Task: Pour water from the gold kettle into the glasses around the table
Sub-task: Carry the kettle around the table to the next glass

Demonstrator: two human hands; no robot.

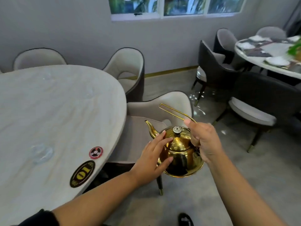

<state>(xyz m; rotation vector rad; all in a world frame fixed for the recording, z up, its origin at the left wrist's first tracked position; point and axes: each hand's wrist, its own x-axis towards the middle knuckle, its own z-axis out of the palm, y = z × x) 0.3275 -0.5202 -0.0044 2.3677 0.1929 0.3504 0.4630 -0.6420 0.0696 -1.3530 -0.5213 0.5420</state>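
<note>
The gold kettle (180,152) is held upright in the air to the right of the round white table (65,101), above a beige chair seat. My right hand (204,141) grips its thin gold handle near the back. My left hand (154,156) rests flat against the kettle's side, with fingers spread and fingertips on the lid. The spout points left toward the table. A clear glass (42,153) stands near the table's front edge, and two fainter glasses (88,93) (46,78) sit farther back, all blurred.
A red round sticker (96,152) and a black-and-gold "01" label (82,173) lie on the table's near edge. Beige chairs (128,70) ring the table. Dark chairs (216,66) and a second, set table (268,53) stand at the right. My shoe (185,219) shows below.
</note>
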